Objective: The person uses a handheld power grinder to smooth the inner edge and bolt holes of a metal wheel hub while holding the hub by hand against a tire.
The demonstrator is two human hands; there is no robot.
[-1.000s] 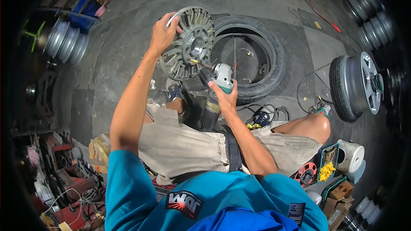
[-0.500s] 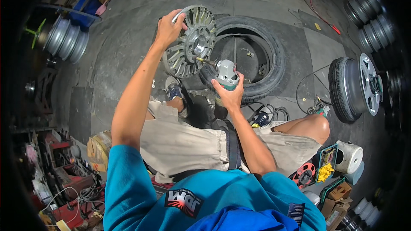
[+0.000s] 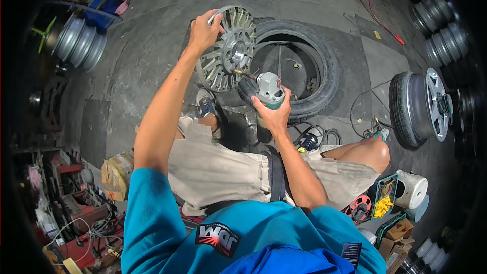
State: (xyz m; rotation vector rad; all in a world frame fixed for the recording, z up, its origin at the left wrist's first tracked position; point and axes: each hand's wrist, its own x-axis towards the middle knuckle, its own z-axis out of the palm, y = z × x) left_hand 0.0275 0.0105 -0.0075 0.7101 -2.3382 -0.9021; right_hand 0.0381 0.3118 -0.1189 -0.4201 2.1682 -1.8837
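Head view: the camera looked down past a person's lap to the floor (image 3: pixel 147 56).
Wheel (image 3: pixel 228 47): it was in the upper middle of the frame, silver with lots of thin spokes, tipped on a slant.
Wheel trouble: it could swing or slip, I think, because the left hand (image 3: pixel 206 30) held it only by its top edge and the push came lower down.
Power tool (image 3: pixel 270 90): it was in the middle of the frame, pointing up and left. Its thin tip (image 3: pixel 239 72) was right at the wheel; I could not tell if they touched.
Tool trouble: the tip could skid and scratch a spoke, if it caught an edge or the one hand on the tool wobbled.
Cord trouble: the loose black cord (image 3: pixel 332 135) near the right shoe (image 3: pixel 309 141) could snag a foot.
Tire (image 3: pixel 324 68): it lay flat on the floor, behind the wheel and the tool, right of the wheel.
Left hand: the arm was long and reached up; the grip was pinched tight on the wheel's top rim.
Right hand (image 3: pixel 274 113): the arm slanted up and left from the lower middle; the grip was wrapped around the tool's body, with the thumb on the left side.
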